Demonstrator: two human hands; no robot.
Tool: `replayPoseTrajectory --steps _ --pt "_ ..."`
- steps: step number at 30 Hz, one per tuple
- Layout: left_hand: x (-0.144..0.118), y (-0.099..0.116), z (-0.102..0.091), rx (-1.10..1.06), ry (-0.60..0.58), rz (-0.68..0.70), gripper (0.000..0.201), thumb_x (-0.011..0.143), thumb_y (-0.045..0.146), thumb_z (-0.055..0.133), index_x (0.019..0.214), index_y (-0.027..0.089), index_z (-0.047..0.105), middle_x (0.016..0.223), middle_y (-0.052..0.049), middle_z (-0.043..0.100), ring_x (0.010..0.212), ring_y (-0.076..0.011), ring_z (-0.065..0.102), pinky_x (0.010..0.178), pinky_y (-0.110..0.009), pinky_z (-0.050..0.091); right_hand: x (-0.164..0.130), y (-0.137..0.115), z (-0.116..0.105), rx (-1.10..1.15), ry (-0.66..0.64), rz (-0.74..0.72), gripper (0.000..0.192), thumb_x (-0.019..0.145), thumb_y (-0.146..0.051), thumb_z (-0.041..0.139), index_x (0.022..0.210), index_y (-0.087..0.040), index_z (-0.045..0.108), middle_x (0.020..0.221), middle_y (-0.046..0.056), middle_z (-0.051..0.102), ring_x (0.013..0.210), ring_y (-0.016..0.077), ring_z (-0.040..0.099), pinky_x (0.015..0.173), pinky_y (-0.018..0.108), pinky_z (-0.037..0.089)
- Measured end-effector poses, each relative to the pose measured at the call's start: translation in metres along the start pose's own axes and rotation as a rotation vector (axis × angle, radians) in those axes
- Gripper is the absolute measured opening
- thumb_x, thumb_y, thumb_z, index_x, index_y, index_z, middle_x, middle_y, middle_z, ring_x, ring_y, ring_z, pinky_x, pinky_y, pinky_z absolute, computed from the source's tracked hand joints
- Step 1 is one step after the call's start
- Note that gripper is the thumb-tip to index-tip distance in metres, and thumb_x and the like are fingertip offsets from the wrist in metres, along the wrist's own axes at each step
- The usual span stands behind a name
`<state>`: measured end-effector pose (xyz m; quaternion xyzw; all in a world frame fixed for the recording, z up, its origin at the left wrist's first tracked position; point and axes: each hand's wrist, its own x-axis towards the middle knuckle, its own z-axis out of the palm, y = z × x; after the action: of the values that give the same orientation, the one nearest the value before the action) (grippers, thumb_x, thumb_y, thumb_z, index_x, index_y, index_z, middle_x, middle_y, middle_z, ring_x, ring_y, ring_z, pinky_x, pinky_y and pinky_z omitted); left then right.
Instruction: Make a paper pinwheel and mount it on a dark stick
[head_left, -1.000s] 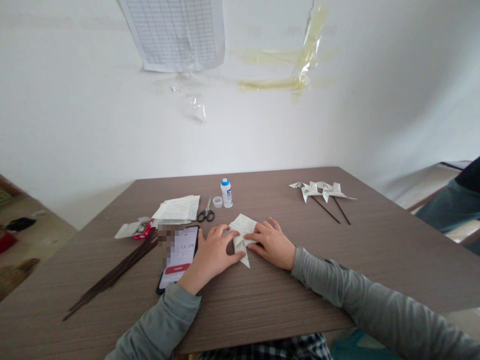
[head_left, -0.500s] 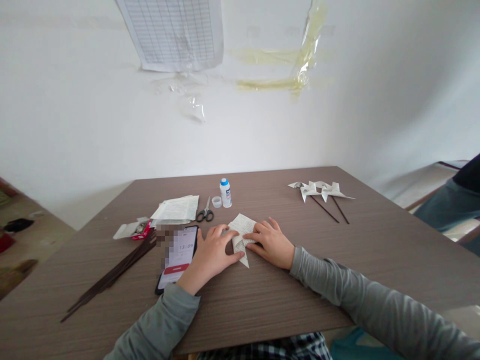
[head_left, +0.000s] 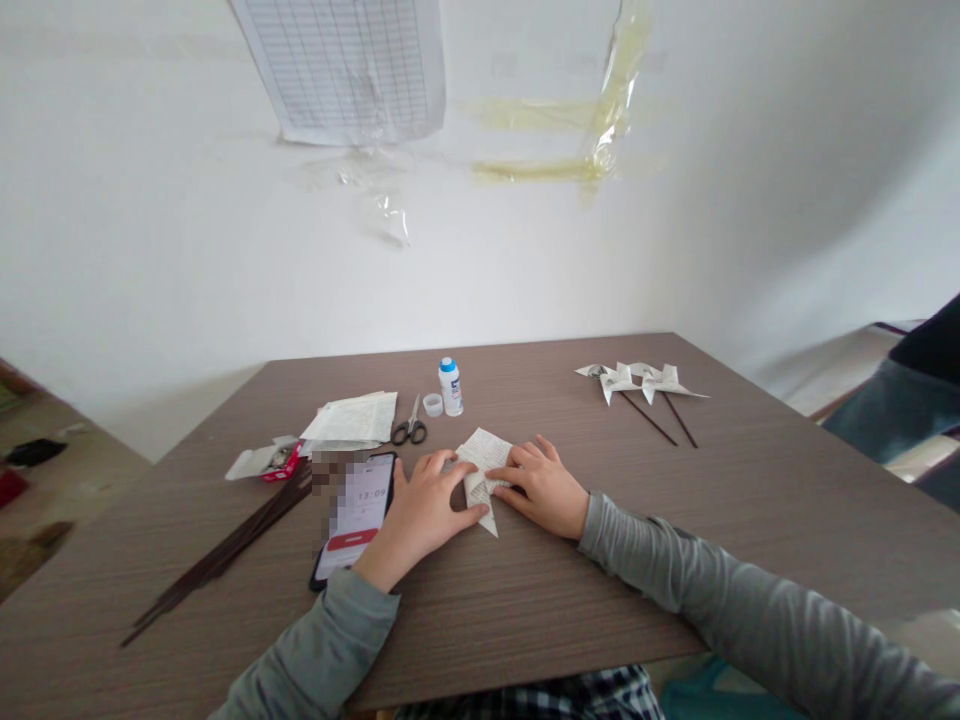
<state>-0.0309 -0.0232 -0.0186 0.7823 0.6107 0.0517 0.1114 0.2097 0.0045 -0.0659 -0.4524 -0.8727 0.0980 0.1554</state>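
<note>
Here the paper (head_left: pixel 484 470), a folded printed sheet, lies flat near the middle of the table (head_left: pixel 750 480), toward its near edge. The left hand (head_left: pixel 424 510) and right hand (head_left: pixel 544 487) press it down with fingers spread flat. It looks light, thin and easily creased or torn; best held at its edges. The hands hide its middle folds, and the print is unreadable.
</note>
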Motion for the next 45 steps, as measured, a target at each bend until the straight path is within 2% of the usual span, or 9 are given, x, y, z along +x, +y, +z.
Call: replayPoseTrajectory --steps 9,19,27,35,45 --pt "-0.001 0.002 -0.001 -0.022 0.004 -0.001 0.054 0.106 0.041 0.096 0.159 0.031 0.089 0.179 -0.02 0.074 0.175 -0.0561 0.06 0.149 -0.097 0.03 0.0 -0.001 -0.001 -0.04 -0.012 0.004 0.034 0.128 -0.044 0.072 0.154 -0.035 0.092 0.135 0.013 0.086 0.138 0.037 0.077 0.146 0.08 0.04" --pt "-0.001 0.0 0.0 -0.02 0.006 0.006 0.053 0.107 0.044 0.095 0.159 0.034 0.089 0.178 -0.02 0.073 0.174 -0.0549 0.06 0.149 -0.094 0.031 -0.002 0.009 0.007 0.003 0.076 -0.05 0.034 0.127 -0.04 0.07 0.153 -0.037 0.092 0.13 0.01 0.087 0.128 0.0337 0.078 0.145 0.071 0.044" --pt "0.001 -0.005 0.006 -0.02 0.015 0.02 0.053 0.108 0.047 0.093 0.159 0.033 0.089 0.179 -0.02 0.072 0.172 -0.055 0.059 0.148 -0.095 0.03 -0.001 0.002 0.003 -0.042 0.014 -0.033 0.034 0.129 -0.045 0.071 0.152 -0.033 0.092 0.14 0.013 0.086 0.136 0.0365 0.077 0.143 0.078 0.045" --pt "0.0 -0.003 0.005 -0.027 0.031 0.021 0.052 0.106 0.045 0.094 0.157 0.032 0.09 0.177 -0.021 0.074 0.172 -0.0553 0.061 0.147 -0.096 0.031 -0.001 0.003 0.004 -0.06 0.028 -0.047 0.033 0.128 -0.044 0.071 0.152 -0.035 0.092 0.139 0.013 0.086 0.133 0.0358 0.077 0.142 0.076 0.046" --pt "0.001 -0.009 0.009 -0.036 0.058 0.043 0.05 0.105 0.05 0.094 0.153 0.035 0.092 0.174 -0.018 0.076 0.167 -0.0533 0.064 0.148 -0.09 0.035 -0.002 0.006 0.003 -0.02 0.011 -0.036 0.035 0.13 -0.045 0.068 0.154 -0.035 0.091 0.14 0.012 0.086 0.136 0.0346 0.077 0.144 0.077 0.043"
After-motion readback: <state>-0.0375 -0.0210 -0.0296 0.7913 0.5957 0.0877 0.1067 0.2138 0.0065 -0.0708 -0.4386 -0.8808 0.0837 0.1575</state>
